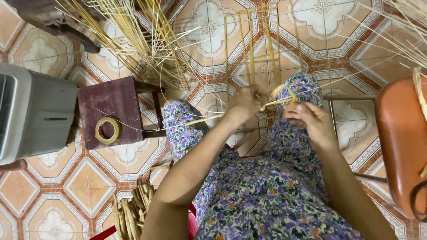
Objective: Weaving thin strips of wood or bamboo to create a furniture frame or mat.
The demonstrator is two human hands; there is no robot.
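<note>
My left hand (243,104) is closed around the lower ends of several upright yellow reed stakes that form a small frame (253,44) standing above my knees. My right hand (309,120) pinches a flat yellow weaving strip (281,95) that runs across to the stakes, its end curling near my fingers. Both hands work close together over my lap, which is covered by floral purple fabric (267,195). The stakes' bottoms are hidden behind my left hand.
A small dark red stool (126,95) with a roll of tape (107,130) stands at left, beside a grey box-shaped appliance (35,111). Loose reed bundles (142,40) lie at the top left and top right. An orange seat (402,142) is at right; woven strips (131,213) lie by my leg.
</note>
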